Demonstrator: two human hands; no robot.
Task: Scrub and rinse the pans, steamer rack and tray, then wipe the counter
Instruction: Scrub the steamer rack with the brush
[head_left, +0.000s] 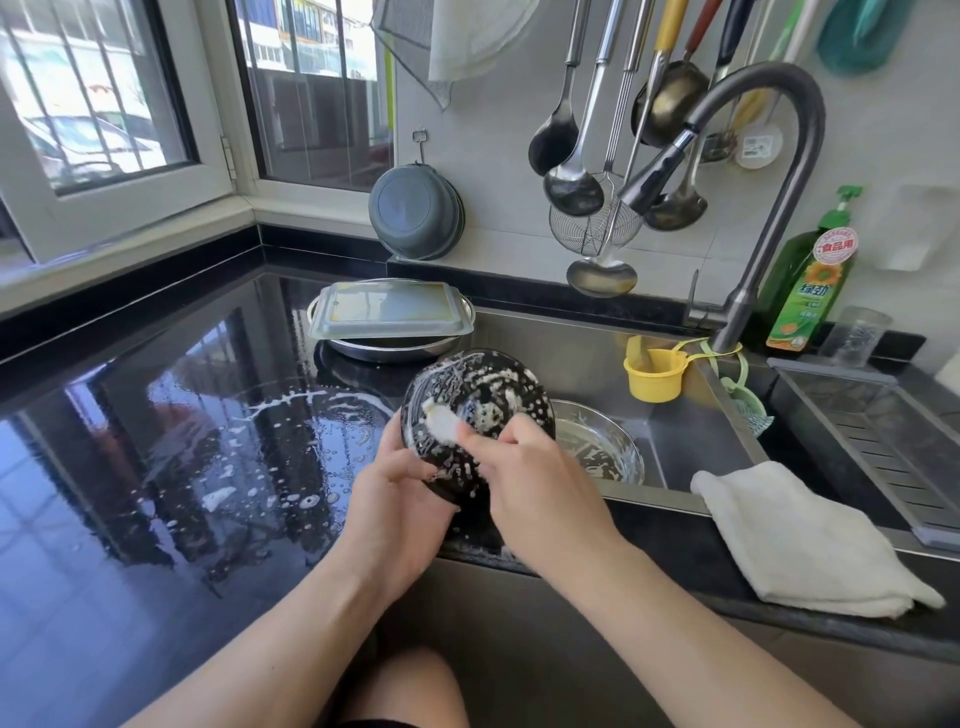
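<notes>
Black, glossy counter (156, 415) spotted with suds and water runs under a barred window, with a steel sink (675, 364) set into it. Over the near edge of that sink the left hand (400, 499) grips a dark round pan (478, 410) by its lower rim, fingers curled around it, holding it tilted with its foam-streaked face toward the camera. The right hand (530, 467) pinches a small white sponge (441, 423) and presses it against the pan's face, just above the left hand's fingers. Beyond the right hand, down in the sink, sits a soapy steel bowl (602, 447). Past the left hand, farther back on the counter, a rectangular tray (389, 309) lies upside down on a round steel pan (395, 351). To the right of the right hand a folded white cloth (800, 540) rests on the counter's edge, and a grey tap (753, 208) arches above the sink.
</notes>
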